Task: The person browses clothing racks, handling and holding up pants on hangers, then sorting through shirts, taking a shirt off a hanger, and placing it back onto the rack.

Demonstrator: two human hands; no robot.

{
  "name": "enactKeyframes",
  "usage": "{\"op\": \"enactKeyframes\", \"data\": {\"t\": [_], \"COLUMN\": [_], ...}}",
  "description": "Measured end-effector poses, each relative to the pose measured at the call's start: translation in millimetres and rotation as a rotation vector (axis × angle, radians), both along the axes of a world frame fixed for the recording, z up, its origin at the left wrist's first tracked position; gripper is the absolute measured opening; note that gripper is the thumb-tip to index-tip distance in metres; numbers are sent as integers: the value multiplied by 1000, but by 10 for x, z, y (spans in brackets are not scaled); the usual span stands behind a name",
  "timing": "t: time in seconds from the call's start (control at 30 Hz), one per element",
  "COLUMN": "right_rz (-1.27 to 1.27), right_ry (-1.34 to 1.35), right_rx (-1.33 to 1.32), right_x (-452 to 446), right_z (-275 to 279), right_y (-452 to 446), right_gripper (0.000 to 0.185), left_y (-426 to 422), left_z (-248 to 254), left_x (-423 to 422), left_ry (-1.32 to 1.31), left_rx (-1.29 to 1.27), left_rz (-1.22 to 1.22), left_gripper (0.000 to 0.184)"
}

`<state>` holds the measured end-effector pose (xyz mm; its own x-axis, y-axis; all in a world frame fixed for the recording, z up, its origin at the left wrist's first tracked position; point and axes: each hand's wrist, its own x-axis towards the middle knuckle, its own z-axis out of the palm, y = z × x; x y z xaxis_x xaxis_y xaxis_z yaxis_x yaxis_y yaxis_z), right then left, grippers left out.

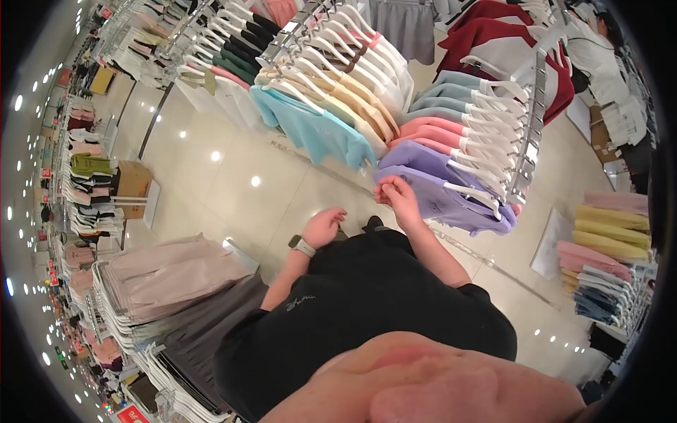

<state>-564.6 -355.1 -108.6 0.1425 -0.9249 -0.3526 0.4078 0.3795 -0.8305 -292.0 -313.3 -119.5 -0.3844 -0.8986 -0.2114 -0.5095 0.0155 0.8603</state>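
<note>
Open floor (pixel 229 190), right hand (pixel 397 195) at shirt edge (pixel 386 173)

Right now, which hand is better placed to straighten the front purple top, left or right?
Right, I'd judge. The right hand is already at the edge of the front purple top; the left hand, wearing the watch, is farther off, over the floor.

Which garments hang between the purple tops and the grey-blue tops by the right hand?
Coral-pink tops hang between the purple tops and the grey-blue tops, as the head view shows.
</note>
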Motion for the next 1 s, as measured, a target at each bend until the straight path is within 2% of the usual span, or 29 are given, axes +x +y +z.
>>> {"op": "enactKeyframes", "data": {"t": [0.27,0.37,0.5,0.63,0.83,0.87,0.9,0.97,1.0], "right_rz": [67,58,-115,-252,-140,-156,-88,36,19], "right_ry": [-61,122,504,1053,1129,1215,1260,1343,1318], "right_rx": [-176,-320,-427,-786,-642,-701,-638,-501,-509], "right_x": [225,382,669,979,1509,1593,1625,1630,1651], "right_z": [358,263,470,812,773,800,786,694,673], "right_y": [-235,-410,-775,-1229,-1782,-1829,-1864,-1901,-1917], "right_gripper": [28,29,29,30,30,27,25,20,18], "left_y": [-781,-1110,-1563,-2010,-2579,-2670,-2765,-2989,-3109], "left_z": [334,188,218,228,214,238,311,455,534], "left_x": [431,635,993,1502,2191,2263,2314,2363,2370], "left_ry": [52,130,144,118,211,227,241,222,214], "left_rx": [-189,-270,-261,-318,-484,-504,-523,-674,-751], "left_rz": [231,328,379,405,419,432,442,398,373], "left_gripper": [26,31,41,48,37,35,34,31,30]}}
